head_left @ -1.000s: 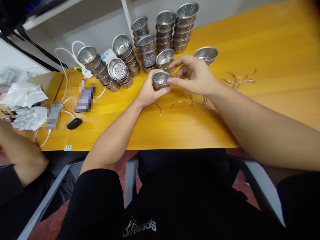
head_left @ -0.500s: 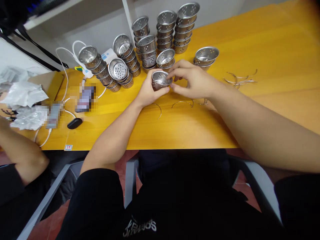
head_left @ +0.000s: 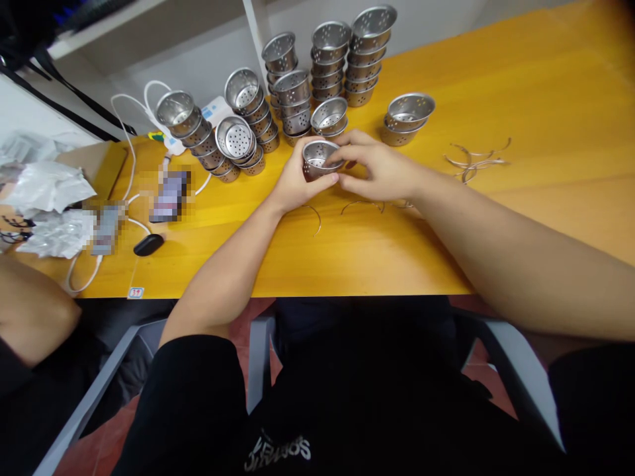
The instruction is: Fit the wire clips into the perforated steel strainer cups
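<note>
Our left hand (head_left: 294,180) clasps a perforated cup (head_left: 313,157). Our right hand (head_left: 381,170) dips a finger inside; we cannot tell if it pinches.

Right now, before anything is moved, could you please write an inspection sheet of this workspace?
Surface: yellow wooden table, small numbered label at its front edge.
Working things: perforated silver metal cup; matching cups stacked behind; thin curved metal wires.
Clutter: crumpled translucent plastic, black oval case, two pixelated oblong items.
Grip: left hand holds the cup; right hand reaches a finger over its rim.
Cables: white cables around the pixelated items.
Surroundings: grey chair armrests, another person's arm at left.
</note>
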`<move>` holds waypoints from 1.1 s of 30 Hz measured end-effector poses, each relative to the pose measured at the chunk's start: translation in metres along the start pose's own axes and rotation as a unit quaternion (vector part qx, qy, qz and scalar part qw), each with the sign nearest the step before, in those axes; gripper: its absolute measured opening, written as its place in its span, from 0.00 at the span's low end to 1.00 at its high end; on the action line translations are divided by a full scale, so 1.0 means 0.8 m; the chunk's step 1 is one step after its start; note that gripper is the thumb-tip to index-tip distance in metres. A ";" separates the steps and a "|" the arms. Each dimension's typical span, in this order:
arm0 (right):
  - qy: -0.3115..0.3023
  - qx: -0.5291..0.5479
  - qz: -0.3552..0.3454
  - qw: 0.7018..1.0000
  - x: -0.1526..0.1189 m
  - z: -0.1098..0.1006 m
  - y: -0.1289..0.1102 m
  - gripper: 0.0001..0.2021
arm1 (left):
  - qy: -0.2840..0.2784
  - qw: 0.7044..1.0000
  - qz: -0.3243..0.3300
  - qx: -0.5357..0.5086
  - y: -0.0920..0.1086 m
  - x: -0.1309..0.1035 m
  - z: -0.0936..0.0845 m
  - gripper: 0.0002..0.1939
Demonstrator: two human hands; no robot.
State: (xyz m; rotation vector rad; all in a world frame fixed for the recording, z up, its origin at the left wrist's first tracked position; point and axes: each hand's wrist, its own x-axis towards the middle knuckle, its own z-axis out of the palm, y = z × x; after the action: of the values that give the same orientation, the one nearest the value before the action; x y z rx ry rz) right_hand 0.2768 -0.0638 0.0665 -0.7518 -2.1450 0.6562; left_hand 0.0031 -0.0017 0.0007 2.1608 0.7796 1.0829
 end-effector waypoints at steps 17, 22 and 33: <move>0.062 -0.184 0.205 0.959 0.074 -0.078 -0.025 0.18 | -0.027 0.996 -0.079 0.035 -0.032 -0.005 -0.002 0.42; -0.022 -0.263 0.206 0.942 0.107 -0.059 -0.024 0.23 | -0.028 0.995 -0.074 0.053 -0.021 -0.008 -0.001 0.36; -0.051 -0.278 0.247 0.927 0.102 -0.057 -0.053 0.23 | -0.030 0.995 -0.087 0.046 -0.009 -0.008 -0.001 0.33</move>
State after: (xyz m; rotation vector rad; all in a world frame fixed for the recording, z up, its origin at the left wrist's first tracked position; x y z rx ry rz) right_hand 0.2561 -0.0272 0.1604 -1.6315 -2.2715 0.3226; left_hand -0.0021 -0.0015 -0.0069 2.1438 0.9875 0.9051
